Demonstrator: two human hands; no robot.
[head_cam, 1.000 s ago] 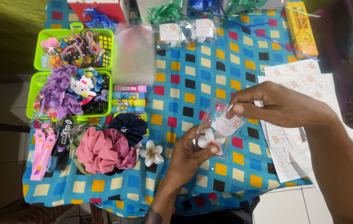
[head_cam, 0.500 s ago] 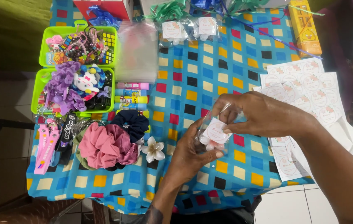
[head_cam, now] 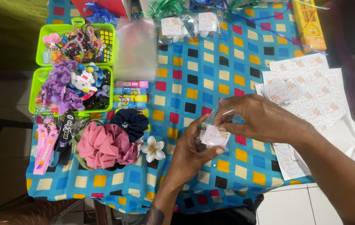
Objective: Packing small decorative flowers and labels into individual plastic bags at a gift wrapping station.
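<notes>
Packet (head_cam: 215, 135), small, clear and bearing a round pale sticker, sat pinched between both hands just above the checked tablecloth (head_cam: 194, 79), near the front edge of the table. The left hand (head_cam: 192, 152) came up from below, its fingers curled under the packet and its thumb pressed against the lower edge. The right hand (head_cam: 263, 118) reached in from the right and closed narrowly on the packet's top, fingertips gripping the plastic flap.

Just left of the left hand lay a white flower clip (head_cam: 153, 149), touching a heap of scrunchies: a pink scrunchie (head_cam: 102, 146) in front and a dark blue scrunchie (head_cam: 133, 123) behind it. At the table's left edge lay pink and black straps (head_cam: 52, 139). Under the right forearm spread sheets of round stickers (head_cam: 311, 89) on white backing paper.

Further back, a row of small coloured tubes (head_cam: 130, 95) lay side by side, beside a green basket (head_cam: 35, 89) filled with purple scrunchies and a white plush toy. Behind that stood a second green basket (head_cam: 44, 41) of beads and small toys. A stack of clear bags (head_cam: 136, 50) lay next to it. At the far edge were two finished packets (head_cam: 188, 26) with stickers, green ribbon bows (head_cam: 167, 7) and a yellow box (head_cam: 311, 25) at the right corner.
</notes>
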